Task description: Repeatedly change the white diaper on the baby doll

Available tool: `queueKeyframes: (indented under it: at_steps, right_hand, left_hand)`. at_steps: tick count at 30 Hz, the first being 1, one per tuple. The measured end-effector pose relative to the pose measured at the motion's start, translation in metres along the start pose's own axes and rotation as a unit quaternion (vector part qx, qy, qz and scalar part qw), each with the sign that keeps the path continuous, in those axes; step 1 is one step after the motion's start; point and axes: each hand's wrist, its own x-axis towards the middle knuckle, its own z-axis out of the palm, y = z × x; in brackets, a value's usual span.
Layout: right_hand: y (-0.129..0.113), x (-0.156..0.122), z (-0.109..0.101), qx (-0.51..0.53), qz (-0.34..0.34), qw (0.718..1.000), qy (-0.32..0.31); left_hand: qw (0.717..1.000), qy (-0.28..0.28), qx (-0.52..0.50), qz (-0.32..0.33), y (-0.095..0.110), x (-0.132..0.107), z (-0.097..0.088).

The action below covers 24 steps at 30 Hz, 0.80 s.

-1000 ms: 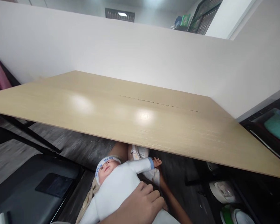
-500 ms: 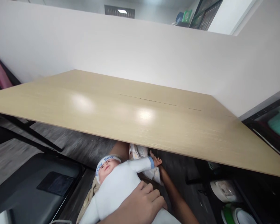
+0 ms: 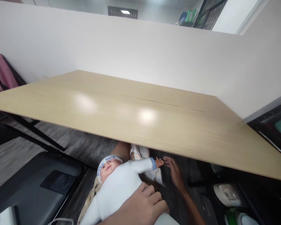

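Note:
A baby doll (image 3: 118, 186) in a white outfit with blue cuffs lies across my lap, its head to the left in a white cap (image 3: 106, 161) marked "Happy Baby". My left hand (image 3: 146, 201) rests over the doll's lower body, fingers curled around its side and holding it. Just right of the doll's outstretched hand (image 3: 158, 162) is my right hand (image 3: 174, 172), fingers extended and holding nothing. A crumpled white patterned cloth-like item (image 3: 140, 152) sits beyond the doll's arm, partly hidden under that arm and the table edge.
A light wooden table (image 3: 112, 109) spans the view above my lap, against a white partition (image 3: 131, 47). At left stands a black chair (image 3: 25, 184) with a dark flat phone-like object (image 3: 58, 182) on its seat. Round containers (image 3: 227, 195) sit low at the right.
My right hand has moved from behind the doll's hand and the white item to the right, and its fingers now show extended. My left hand stays on the doll.

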Motion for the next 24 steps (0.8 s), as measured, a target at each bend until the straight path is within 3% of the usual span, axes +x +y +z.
queueKeyframes:
  at_steps: [2,5,8,12,18,24]
  right_hand:
    - [-0.006,-0.008,-0.013,0.026,-0.001,0.999,0.018]
    - [-0.039,-0.018,-0.028,0.035,-0.054,0.998,-0.011]
    - [-0.085,-0.019,-0.030,-0.009,-0.149,0.982,-0.112]
    - [-0.126,-0.003,-0.010,-0.106,-0.218,0.942,-0.230]
    - [-0.148,0.019,0.018,-0.187,-0.220,0.907,-0.306]
    - [-0.169,0.005,0.012,-0.210,-0.248,0.903,-0.280]
  left_hand:
    - [1.000,0.015,-0.001,0.006,0.000,-0.001,-0.001]
    - [1.000,0.022,-0.004,0.011,0.000,-0.003,-0.003]
    - [1.000,0.019,0.008,0.013,0.001,-0.006,-0.005]
    - [0.998,0.053,0.028,0.025,-0.001,-0.012,-0.004]
    - [0.993,0.104,0.040,0.025,-0.003,-0.022,-0.005]
    - [0.985,0.159,0.050,0.034,0.001,-0.041,0.007]
